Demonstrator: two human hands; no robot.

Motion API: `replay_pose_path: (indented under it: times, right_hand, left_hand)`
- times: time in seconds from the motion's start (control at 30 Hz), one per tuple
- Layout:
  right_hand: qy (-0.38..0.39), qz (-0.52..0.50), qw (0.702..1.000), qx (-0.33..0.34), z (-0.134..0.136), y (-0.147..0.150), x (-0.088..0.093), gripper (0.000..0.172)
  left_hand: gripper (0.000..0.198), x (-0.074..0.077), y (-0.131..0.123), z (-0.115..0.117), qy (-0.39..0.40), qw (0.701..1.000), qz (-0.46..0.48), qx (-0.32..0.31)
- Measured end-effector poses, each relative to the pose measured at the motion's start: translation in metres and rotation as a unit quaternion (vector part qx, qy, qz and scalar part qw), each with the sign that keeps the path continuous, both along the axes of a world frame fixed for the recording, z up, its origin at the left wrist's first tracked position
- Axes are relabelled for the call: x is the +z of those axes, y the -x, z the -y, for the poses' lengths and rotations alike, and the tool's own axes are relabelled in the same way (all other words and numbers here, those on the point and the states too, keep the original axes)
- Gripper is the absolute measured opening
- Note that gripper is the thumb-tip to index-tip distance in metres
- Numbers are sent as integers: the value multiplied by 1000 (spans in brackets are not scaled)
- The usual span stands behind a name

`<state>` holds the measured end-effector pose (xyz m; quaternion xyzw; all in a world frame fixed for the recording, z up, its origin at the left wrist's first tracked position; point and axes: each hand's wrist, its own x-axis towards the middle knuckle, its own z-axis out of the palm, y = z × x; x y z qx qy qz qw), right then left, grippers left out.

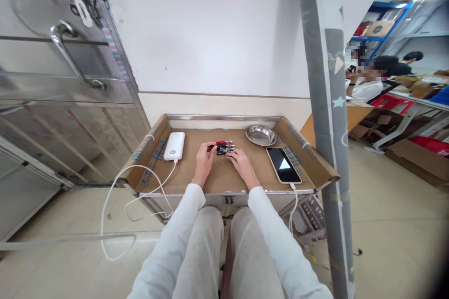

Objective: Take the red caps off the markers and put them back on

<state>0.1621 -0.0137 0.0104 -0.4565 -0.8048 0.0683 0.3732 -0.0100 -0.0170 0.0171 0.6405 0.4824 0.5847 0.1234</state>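
Note:
Several short, slim pen-like sticks (225, 148), one red on the far side and the others black with silvery parts, lie side by side on a cardboard-covered table (224, 177). At their left ends my left hand (204, 161) is closed, thumb and fingertips pinching a dark end. My right hand (242, 164) rests at the right, near side of the row, its fingers together and curled with the tips at a black stick. What exactly these fingertips grip is too small to make out. Both wrists come over the table's front edge.
A white power bank (174, 146) with a white cable (121, 168) lies left. To the right are a round metal dish (261, 135) and a phone (283, 165) on a cable. A wrapped grey pole (328, 103) stands beside the table. People (373, 79) sit farther right.

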Motion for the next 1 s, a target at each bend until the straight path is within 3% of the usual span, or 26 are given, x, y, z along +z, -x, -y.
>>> replay_pose_path:
  times: [0.13, 0.37, 0.6, 0.77, 0.9, 1.0]
  right_hand:
    - [-15, 12, 999, -31, 3, -2, 0, 25]
    - [-24, -101, 990, -92, 5, -8, -5, 32]
    - [-40, -172, 975, -134, 5, -12, -2, 33]
    - [1, -129, 990, -53, -1, -9, -9, 29]
    - [48, -80, 995, 22, -3, -7, -12, 22]
    - [60, -67, 995, 41, -2, -6, -11, 18]
  left_hand:
    - [18, 0, 0, 0, 15, 999, -12, -32]
    - [13, -4, 2, -3, 66, 993, -69, -63]
    - [7, -6, 5, -3, 85, 972, -200, -85]
    - [10, -4, 1, -4, 47, 961, -262, -71]
    - [16, 1, 7, 9, 45, 982, -184, -19]
    - [26, -1, 22, 26, 76, 982, -163, -53]
